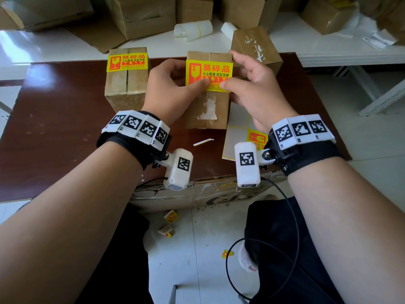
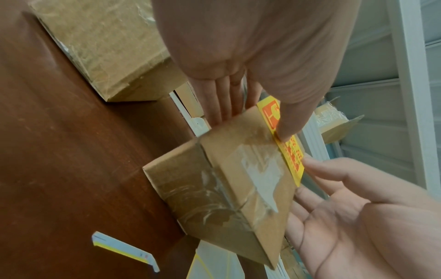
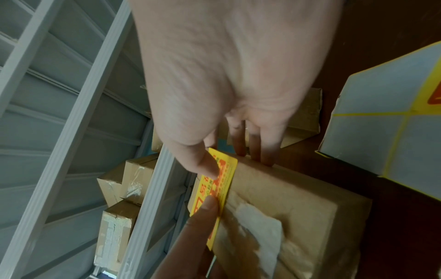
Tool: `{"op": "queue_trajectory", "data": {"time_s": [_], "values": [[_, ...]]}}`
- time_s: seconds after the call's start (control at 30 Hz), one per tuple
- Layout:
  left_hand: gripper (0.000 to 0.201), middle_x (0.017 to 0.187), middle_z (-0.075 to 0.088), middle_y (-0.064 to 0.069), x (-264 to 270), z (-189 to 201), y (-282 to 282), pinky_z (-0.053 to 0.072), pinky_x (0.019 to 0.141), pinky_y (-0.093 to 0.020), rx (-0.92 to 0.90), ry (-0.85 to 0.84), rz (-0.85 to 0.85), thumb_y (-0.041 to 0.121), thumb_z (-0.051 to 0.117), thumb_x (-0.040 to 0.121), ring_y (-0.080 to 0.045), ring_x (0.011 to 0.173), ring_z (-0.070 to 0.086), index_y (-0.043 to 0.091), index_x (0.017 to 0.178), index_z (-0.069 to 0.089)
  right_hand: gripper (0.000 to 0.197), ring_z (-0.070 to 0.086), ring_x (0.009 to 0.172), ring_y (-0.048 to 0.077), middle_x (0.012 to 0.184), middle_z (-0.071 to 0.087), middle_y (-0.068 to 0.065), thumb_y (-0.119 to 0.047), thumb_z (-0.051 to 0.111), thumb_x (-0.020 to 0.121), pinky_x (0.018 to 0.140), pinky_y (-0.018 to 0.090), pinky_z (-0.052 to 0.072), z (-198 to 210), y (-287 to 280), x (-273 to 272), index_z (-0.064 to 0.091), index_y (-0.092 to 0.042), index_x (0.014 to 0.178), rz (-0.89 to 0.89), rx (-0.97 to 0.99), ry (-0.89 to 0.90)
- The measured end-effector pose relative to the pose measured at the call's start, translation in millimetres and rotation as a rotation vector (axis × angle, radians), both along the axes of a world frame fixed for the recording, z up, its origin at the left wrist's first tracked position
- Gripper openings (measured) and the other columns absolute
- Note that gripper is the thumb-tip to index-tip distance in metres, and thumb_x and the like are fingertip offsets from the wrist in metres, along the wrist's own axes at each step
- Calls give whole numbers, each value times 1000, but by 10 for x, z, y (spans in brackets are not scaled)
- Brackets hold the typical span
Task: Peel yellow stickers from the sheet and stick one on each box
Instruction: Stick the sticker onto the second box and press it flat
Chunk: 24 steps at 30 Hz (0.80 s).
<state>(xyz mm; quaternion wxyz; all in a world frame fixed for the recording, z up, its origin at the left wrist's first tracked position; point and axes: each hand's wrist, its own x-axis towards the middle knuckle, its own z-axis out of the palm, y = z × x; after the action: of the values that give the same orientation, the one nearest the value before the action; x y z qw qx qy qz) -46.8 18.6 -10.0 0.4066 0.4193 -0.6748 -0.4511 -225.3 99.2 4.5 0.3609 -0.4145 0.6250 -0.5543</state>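
A brown taped box (image 1: pixel 206 110) lies in the middle of the dark red table (image 1: pixel 65 128), with a yellow fragile sticker (image 1: pixel 209 70) on its far end. My left hand (image 1: pixel 184 81) lies along the box's left side and its thumb presses the sticker's lower edge. From the other side my right hand (image 1: pixel 235 72) has its fingers on the far right corner and its thumb beside the left one. The left wrist view shows the sticker (image 2: pixel 292 151) edge-on; the right wrist view shows both thumbs on the sticker (image 3: pixel 222 181). A left box (image 1: pixel 126 84) carries its own sticker (image 1: pixel 127 62).
The sticker sheet (image 1: pixel 236 128) lies under my right wrist, mostly peeled, one sticker showing. A thin backing strip (image 1: pixel 203 142) lies near the table's front. A third box (image 1: pixel 255 47) stands behind on the right. More cartons and white rolls (image 1: pixel 192 29) crowd the white shelf behind.
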Motion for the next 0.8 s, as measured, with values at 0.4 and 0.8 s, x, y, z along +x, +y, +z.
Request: {"op": "queue_trajectory", "data": {"time_s": [0.4,0.8], "values": [[48,132,74,-4,77,-8,-44,60,103,-34,18,34,-234,3,75,96,-13,120,73,4,142,63,69,72,128,11,134,77,-1,-23,80,91,110,37,61,-18,-12,-36,59,-18,157,-132,-90,21],[22,100,79,-11,-20,81,46,66,85,-53,131,127,-43,39,73,98,-24,101,78,17,96,72,44,75,121,16,125,79,3,-26,81,89,108,44,62,-44,-26,-13,68,-30,130,-165,-110,72]]}}
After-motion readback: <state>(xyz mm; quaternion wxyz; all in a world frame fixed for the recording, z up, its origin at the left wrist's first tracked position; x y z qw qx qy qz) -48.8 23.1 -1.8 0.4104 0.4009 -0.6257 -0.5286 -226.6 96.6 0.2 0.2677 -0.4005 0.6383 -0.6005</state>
